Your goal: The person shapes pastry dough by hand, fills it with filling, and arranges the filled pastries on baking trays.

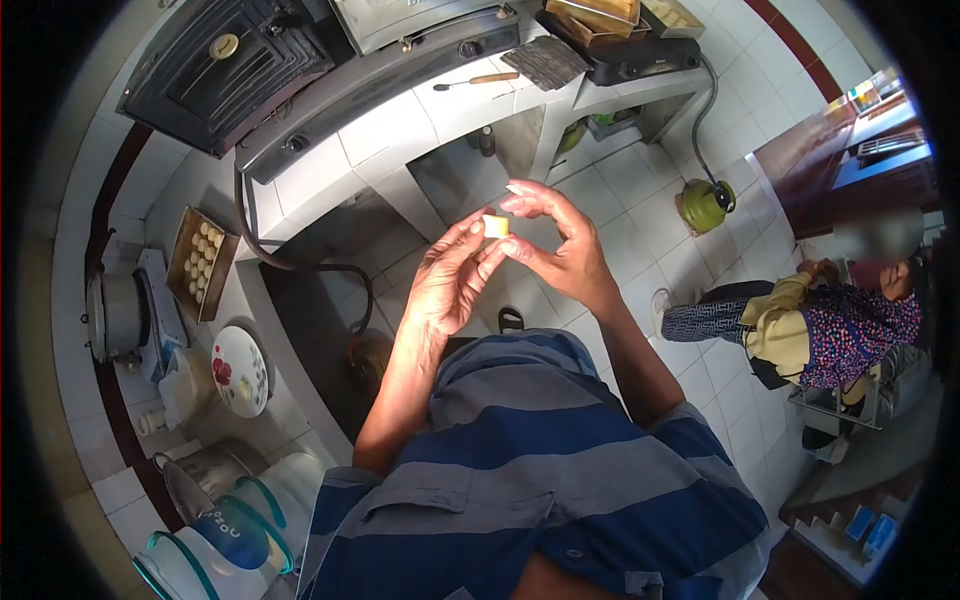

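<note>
In front of my chest, a small block, white on one side and yellow on the other (496, 227), is pinched between the thumb and fingers of my left hand (450, 275). It is too small to name its kind. My right hand (562, 243) curves around the block's right side, fingers and thumb spread apart. Its thumb tip comes right up to the block's lower edge, while the fingertips stay above it.
On the left counter are a tray of round dough balls (203, 258), a floral plate (240, 372) and a pot (118, 315). Ovens (228, 62) line the tiled ledge. A green gas cylinder (706, 207) stands on the floor; a person (810, 325) sits at right.
</note>
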A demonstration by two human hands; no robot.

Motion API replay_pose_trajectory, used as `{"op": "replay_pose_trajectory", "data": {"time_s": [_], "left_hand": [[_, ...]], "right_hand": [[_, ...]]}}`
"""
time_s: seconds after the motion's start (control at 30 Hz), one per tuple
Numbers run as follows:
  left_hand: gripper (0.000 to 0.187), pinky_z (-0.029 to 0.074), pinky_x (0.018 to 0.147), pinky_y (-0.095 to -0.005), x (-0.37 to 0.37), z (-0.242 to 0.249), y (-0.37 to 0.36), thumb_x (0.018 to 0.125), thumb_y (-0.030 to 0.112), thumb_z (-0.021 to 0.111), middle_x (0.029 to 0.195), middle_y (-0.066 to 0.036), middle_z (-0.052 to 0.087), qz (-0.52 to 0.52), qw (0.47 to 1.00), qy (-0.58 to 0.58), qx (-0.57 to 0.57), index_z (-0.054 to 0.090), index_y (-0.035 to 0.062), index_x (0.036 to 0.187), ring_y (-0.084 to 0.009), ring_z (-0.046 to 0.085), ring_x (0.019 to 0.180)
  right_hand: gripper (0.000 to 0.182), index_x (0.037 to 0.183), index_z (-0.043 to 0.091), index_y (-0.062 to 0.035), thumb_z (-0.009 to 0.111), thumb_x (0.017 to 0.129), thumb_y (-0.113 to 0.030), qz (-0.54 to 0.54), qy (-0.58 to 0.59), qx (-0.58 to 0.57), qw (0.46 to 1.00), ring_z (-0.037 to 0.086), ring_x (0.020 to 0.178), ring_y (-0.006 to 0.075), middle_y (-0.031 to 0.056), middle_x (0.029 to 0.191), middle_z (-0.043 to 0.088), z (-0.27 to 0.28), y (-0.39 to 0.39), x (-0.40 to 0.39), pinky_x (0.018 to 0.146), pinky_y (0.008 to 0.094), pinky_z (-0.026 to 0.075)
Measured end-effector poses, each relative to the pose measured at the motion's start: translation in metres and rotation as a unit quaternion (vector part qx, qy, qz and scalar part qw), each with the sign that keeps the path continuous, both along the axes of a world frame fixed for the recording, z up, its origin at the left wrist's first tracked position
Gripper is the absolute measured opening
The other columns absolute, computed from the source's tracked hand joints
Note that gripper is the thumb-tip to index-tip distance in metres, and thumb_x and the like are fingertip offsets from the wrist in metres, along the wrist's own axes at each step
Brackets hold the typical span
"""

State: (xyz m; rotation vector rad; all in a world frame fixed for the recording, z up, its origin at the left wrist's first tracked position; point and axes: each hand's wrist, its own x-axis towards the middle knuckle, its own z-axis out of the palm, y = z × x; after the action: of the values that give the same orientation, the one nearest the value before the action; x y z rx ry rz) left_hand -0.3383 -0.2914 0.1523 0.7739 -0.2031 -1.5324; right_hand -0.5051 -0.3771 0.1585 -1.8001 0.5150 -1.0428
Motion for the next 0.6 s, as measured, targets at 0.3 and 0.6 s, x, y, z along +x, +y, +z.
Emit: {"op": "replay_pose_trajectory", "data": {"time_s": [0.3, 0.6], "left_hand": [[0.029, 0.057, 0.097, -0.0303, 0.002, -0.008, 0.008, 0.097, 0.015, 0.065, 0.114, -0.011, 0.067, 0.005, 1.000, 0.006, 0.017, 0.061, -0.0022, 0.120, -0.0207, 0.066, 0.107], [0.032, 0.054, 0.101, -0.0303, -0.004, -0.009, 0.011, 0.097, 0.017, 0.065, 0.116, -0.011, 0.066, -0.005, 0.996, 0.092, 0.013, 0.059, -0.0024, 0.122, -0.0192, 0.065, 0.106]], "right_hand": [[0.048, 0.134, 0.054, 0.0000, 0.073, 0.090, -0.005, 0.061, -0.143, 0.279, 0.948, 0.064, 0.101, 0.0136, 0.0074, 0.110, 0.067, -0.030, 0.005, 0.018, 0.093, 0.0292, 0.049], [0.046, 0.134, 0.053, 0.0007, 0.070, 0.091, -0.001, 0.033, -0.088, 0.110, 0.989, 0.064, 0.105, 0.0154, 0.0081, 0.111, 0.066, -0.039, 0.007, 0.010, 0.095, 0.0314, 0.051]]}}
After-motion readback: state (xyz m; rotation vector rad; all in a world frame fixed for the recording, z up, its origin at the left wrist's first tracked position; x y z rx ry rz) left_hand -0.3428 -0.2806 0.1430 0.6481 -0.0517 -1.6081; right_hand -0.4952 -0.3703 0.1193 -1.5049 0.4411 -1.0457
